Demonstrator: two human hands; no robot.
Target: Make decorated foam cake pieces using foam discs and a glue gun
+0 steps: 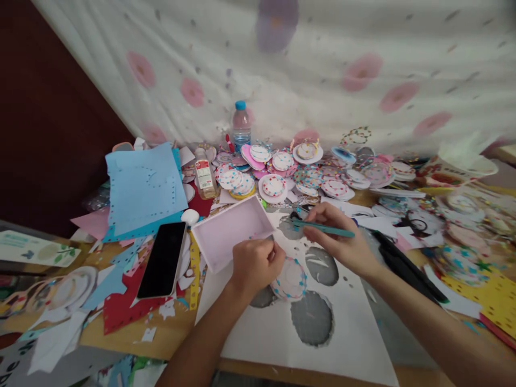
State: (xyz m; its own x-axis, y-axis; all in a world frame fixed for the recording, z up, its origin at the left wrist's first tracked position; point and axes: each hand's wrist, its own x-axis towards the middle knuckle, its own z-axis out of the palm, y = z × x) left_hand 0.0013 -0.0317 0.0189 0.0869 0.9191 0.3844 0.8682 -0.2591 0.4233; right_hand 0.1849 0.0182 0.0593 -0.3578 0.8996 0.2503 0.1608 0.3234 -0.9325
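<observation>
My right hand [338, 236] grips a slim teal pen-like tool [336, 230] between thumb and fingers, its left end over a white sheet. My left hand [258, 263] is closed in a fist at the near right corner of a shallow lilac box [229, 228]; whatever is in the fingers is hidden. Just right of that fist lies a round paper disc [290, 279] edged with pink and blue dots. Under both hands is the white sheet [266, 333] with several round cut-outs showing grey, one of them a rough-edged hole [312, 317] close to me.
Piles of decorated paper discs [274, 185] line the back, with a water bottle [241, 126] and a glue bottle [205, 174]. Left are a phone [162, 260], blue sheets [147, 183] and red scraps [129, 306]. Black-handled scissors [407, 266] lie right, near a paper bowl [455, 169].
</observation>
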